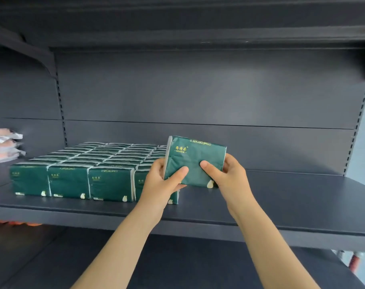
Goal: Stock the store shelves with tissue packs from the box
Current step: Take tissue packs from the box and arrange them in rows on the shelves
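Item: green tissue pack, upright, slightly tilted, raised above the dark shelf.
Left hand: clasps the pack's lower left edge, thumb on front.
Right hand: clasps its right edge, thumb on front.
Neighbours: stocked packs in rows, just left.

pink packets stacked far left (blurred); orange glow beneath

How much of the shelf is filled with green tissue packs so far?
Done: four rows of green packs fill the left part of the shelf. In hand: the left hand and right hand hold one pack above it. Left: the bare right part.
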Action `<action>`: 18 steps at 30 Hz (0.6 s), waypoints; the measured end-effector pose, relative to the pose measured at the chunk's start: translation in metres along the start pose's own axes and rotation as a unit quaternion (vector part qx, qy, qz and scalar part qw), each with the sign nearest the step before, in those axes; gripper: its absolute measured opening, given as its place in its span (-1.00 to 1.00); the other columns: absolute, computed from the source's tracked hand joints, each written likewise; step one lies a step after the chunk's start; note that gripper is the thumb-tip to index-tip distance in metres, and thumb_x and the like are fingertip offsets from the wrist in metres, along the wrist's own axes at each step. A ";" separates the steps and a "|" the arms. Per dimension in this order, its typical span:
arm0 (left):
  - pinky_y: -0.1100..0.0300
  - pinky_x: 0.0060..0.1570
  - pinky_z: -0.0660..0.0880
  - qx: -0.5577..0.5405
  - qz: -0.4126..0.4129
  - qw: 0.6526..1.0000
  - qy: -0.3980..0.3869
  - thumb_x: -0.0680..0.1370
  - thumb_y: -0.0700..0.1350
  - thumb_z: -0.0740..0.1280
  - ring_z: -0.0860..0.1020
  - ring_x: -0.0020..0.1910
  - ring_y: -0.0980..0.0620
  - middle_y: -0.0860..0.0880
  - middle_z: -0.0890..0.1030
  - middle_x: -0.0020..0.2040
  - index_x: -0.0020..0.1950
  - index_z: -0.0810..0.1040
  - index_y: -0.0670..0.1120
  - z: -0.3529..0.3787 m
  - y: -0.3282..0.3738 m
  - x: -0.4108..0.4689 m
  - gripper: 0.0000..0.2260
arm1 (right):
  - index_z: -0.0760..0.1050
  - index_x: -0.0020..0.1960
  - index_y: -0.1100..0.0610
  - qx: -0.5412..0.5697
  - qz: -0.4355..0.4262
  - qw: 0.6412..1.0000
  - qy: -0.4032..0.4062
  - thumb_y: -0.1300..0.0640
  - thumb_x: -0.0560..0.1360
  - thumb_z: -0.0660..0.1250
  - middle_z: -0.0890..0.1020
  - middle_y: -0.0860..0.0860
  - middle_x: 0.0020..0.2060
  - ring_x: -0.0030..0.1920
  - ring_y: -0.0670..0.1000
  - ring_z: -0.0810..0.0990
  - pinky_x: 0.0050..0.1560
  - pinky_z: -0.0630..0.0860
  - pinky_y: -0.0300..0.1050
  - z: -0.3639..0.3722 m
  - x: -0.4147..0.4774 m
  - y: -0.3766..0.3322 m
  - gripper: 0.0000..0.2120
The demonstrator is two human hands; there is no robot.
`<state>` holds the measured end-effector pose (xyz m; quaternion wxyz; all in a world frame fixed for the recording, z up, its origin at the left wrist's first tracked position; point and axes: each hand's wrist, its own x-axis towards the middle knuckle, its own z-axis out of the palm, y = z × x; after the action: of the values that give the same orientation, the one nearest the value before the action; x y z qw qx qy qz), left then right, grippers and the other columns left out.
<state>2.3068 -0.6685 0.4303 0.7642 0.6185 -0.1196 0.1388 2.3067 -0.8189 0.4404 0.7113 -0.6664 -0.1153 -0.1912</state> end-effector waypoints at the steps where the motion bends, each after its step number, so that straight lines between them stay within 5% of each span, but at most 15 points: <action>1: 0.26 -0.02 0.56 0.058 0.021 0.998 0.009 0.48 -0.17 0.42 0.62 -0.02 0.16 0.03 0.63 0.03 0.08 0.49 -0.02 -0.001 -0.002 -0.001 -0.77 | 0.51 0.10 0.10 -0.008 0.005 1.000 0.011 0.17 0.42 0.47 0.69 -0.04 -0.07 -0.09 -0.06 0.68 -0.19 0.60 -0.21 -0.004 -0.002 -0.001 -0.72; 3: 0.40 -0.06 0.48 0.162 0.068 0.984 0.013 0.46 -0.11 0.44 0.57 0.01 0.26 0.15 0.60 0.03 0.03 0.47 0.10 -0.004 -0.004 0.000 -0.77 | 0.49 0.11 0.09 -0.025 0.010 0.999 0.021 0.18 0.39 0.49 0.69 -0.04 -0.07 -0.12 -0.06 0.69 -0.18 0.63 -0.14 -0.012 -0.002 -0.002 -0.67; 6: 0.30 0.13 0.44 0.332 0.166 0.929 -0.006 0.47 -0.04 0.41 0.50 0.12 0.23 0.13 0.52 0.14 0.15 0.48 0.08 -0.014 -0.005 0.008 -0.73 | 0.47 0.12 0.09 -0.049 -0.004 0.998 0.028 0.20 0.39 0.50 0.68 -0.04 -0.08 -0.12 -0.04 0.69 -0.28 0.61 -0.12 -0.023 0.005 -0.003 -0.65; 9: 0.20 0.27 0.32 0.575 0.261 0.774 -0.057 0.52 0.06 0.34 0.40 0.30 0.06 0.02 0.43 0.30 0.37 0.40 -0.11 -0.025 -0.003 0.020 -0.53 | 0.46 0.13 0.06 -0.089 -0.006 0.994 0.058 0.18 0.37 0.51 0.67 -0.06 -0.05 -0.06 -0.02 0.67 -0.20 0.61 -0.09 -0.030 0.023 0.007 -0.61; 12: 0.05 0.21 0.43 0.704 0.312 0.628 -0.113 0.44 0.08 0.43 0.50 0.24 -0.12 -0.13 0.51 0.25 0.32 0.45 -0.23 -0.034 -0.002 0.035 -0.42 | 0.44 0.12 0.04 -0.150 0.019 0.985 0.079 0.13 0.36 0.53 0.64 -0.06 -0.01 0.00 0.00 0.64 -0.02 0.61 0.05 -0.033 0.045 0.028 -0.60; 14: 0.04 0.31 0.35 0.743 0.285 0.591 -0.136 0.47 0.12 0.38 0.43 0.32 -0.12 -0.13 0.45 0.33 0.38 0.39 -0.23 -0.038 -0.003 0.043 -0.39 | 0.43 0.13 0.05 -0.186 0.039 0.978 0.082 0.12 0.36 0.52 0.62 -0.06 0.00 0.01 0.00 0.63 0.00 0.61 0.07 -0.031 0.056 0.043 -0.59; 18: 0.10 0.42 0.17 0.760 0.250 0.580 -0.154 0.53 0.20 0.25 0.27 0.42 -0.05 -0.07 0.31 0.43 0.45 0.26 -0.16 -0.048 -0.010 0.060 -0.37 | 0.41 0.17 0.11 -0.247 0.058 0.964 0.083 0.11 0.39 0.50 0.56 -0.03 0.01 -0.04 -0.03 0.54 -0.01 0.57 -0.03 -0.020 0.071 0.067 -0.57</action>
<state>2.3666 -0.6196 0.4320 -0.0793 0.9310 -0.2364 0.2667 2.3978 -0.8443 0.4079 0.5412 -0.8089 0.0338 -0.2270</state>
